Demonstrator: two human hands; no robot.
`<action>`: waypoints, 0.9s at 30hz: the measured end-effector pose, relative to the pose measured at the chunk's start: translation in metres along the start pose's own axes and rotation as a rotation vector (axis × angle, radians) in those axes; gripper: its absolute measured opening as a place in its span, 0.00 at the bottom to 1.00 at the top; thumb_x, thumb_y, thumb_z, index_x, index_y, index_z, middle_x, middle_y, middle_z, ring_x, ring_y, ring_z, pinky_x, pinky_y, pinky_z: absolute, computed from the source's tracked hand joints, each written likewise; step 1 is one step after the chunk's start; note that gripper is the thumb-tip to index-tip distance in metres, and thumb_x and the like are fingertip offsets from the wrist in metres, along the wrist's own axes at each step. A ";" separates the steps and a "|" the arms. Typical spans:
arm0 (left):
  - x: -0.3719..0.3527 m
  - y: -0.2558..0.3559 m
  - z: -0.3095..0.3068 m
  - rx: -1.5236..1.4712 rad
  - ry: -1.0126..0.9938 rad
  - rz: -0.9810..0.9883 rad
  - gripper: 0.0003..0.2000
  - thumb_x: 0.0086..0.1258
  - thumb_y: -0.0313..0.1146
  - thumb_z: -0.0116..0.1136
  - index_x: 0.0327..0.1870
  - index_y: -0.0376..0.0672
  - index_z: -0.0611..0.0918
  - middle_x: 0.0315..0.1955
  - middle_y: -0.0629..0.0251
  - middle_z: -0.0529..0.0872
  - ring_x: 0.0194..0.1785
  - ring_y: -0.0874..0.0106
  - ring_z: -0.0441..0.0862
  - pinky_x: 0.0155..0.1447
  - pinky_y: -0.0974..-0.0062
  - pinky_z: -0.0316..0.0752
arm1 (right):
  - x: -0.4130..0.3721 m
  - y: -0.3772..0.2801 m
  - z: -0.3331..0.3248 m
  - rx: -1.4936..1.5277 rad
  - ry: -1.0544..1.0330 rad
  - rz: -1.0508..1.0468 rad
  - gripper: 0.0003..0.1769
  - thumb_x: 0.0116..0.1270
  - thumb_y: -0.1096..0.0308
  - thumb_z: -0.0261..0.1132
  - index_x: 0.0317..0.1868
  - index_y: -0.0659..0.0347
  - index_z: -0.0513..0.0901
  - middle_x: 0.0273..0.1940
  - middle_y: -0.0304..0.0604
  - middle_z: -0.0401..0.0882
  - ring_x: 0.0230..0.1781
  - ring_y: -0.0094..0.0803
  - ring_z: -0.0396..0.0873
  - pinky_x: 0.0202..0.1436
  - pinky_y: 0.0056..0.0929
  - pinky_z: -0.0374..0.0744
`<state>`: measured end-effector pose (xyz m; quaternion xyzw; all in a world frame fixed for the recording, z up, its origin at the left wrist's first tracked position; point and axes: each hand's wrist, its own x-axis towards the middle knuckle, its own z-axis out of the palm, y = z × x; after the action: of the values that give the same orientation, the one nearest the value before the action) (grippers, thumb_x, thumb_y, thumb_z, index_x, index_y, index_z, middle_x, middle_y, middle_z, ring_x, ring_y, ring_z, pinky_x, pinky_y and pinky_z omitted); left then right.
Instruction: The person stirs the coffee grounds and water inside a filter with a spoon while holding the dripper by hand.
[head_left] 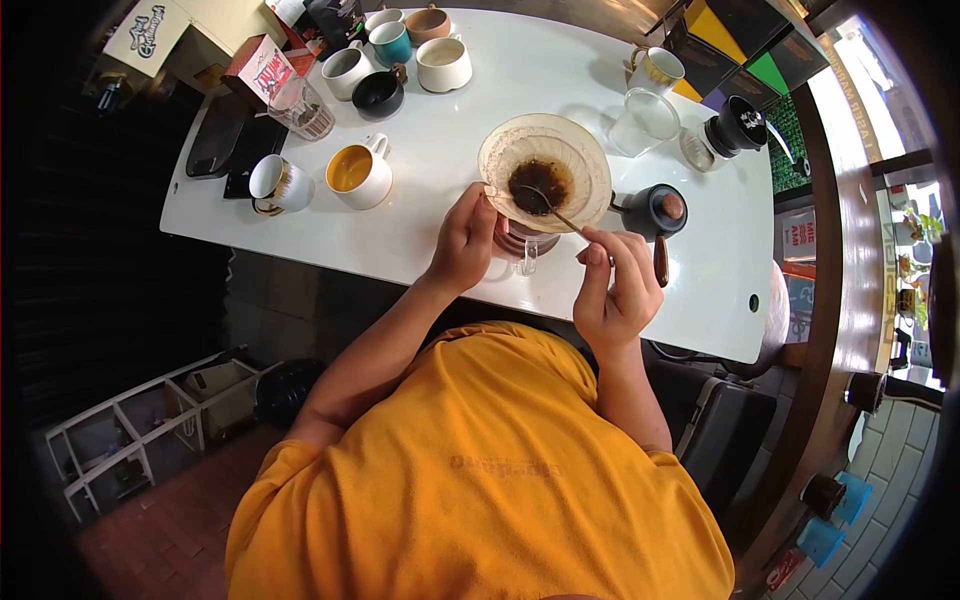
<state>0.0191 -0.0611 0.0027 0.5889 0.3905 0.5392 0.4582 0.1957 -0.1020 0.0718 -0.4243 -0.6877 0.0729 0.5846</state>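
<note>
A paper coffee filter (545,138) sits in a cone over a glass server (528,262), with wet dark coffee (548,178) at its bottom. My left hand (465,240) is closed, thumb and fingers pinching the filter's left rim. Between the fingers of my right hand (622,285) is the thin handle of a spoon (570,223), whose bowl dips into the coffee. To the right of the filter stands a small black kettle (655,213) with a wooden knob and handle. The dripper under the paper is mostly hidden.
On the white table (430,130), a white mug (372,185) and a patterned mug (282,185) stand left, with several cups behind. A clear cup (643,122), a gold-patterned mug (657,70) and a hand grinder (735,128) are at right. A black scale-like device (222,140) lies far left.
</note>
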 end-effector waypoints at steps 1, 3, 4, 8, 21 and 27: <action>0.000 0.000 0.000 0.003 -0.002 0.003 0.15 0.81 0.40 0.37 0.37 0.40 0.72 0.27 0.72 0.73 0.33 0.81 0.68 0.40 0.82 0.67 | -0.001 -0.001 0.000 0.004 0.013 -0.007 0.09 0.58 0.85 0.63 0.39 0.70 0.82 0.28 0.46 0.79 0.27 0.36 0.77 0.31 0.27 0.74; 0.000 0.001 0.001 -0.005 0.002 -0.001 0.15 0.81 0.40 0.37 0.37 0.40 0.71 0.27 0.72 0.73 0.33 0.81 0.68 0.40 0.82 0.67 | -0.003 -0.001 0.001 0.007 0.026 -0.015 0.09 0.58 0.86 0.63 0.40 0.71 0.82 0.27 0.46 0.79 0.27 0.36 0.77 0.31 0.27 0.74; 0.000 0.002 0.001 -0.013 0.006 -0.004 0.15 0.81 0.40 0.37 0.37 0.40 0.71 0.27 0.72 0.73 0.33 0.81 0.68 0.40 0.82 0.66 | -0.004 -0.001 0.001 0.011 0.034 -0.039 0.09 0.58 0.85 0.63 0.40 0.70 0.82 0.28 0.46 0.79 0.27 0.37 0.77 0.31 0.28 0.74; 0.000 0.002 0.002 -0.014 0.006 -0.003 0.14 0.81 0.39 0.37 0.36 0.40 0.71 0.27 0.72 0.73 0.33 0.82 0.68 0.40 0.82 0.66 | -0.008 0.001 0.002 0.019 0.036 -0.089 0.09 0.57 0.84 0.64 0.40 0.70 0.82 0.28 0.46 0.79 0.28 0.38 0.77 0.32 0.29 0.75; 0.000 0.001 0.001 0.008 0.004 0.007 0.15 0.81 0.41 0.37 0.35 0.40 0.71 0.26 0.72 0.72 0.32 0.81 0.68 0.39 0.82 0.66 | -0.005 0.004 0.001 -0.002 0.036 -0.126 0.10 0.55 0.83 0.66 0.39 0.69 0.82 0.29 0.45 0.80 0.28 0.38 0.77 0.32 0.30 0.75; 0.000 0.001 0.001 0.017 0.009 0.016 0.16 0.81 0.42 0.37 0.36 0.40 0.71 0.26 0.71 0.73 0.31 0.81 0.69 0.39 0.81 0.67 | 0.009 0.012 -0.003 -0.060 0.066 -0.187 0.10 0.56 0.83 0.66 0.40 0.70 0.82 0.29 0.46 0.79 0.28 0.38 0.77 0.32 0.29 0.74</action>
<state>0.0203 -0.0613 0.0033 0.5934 0.3926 0.5421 0.4470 0.2049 -0.0893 0.0726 -0.3778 -0.7064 -0.0166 0.5983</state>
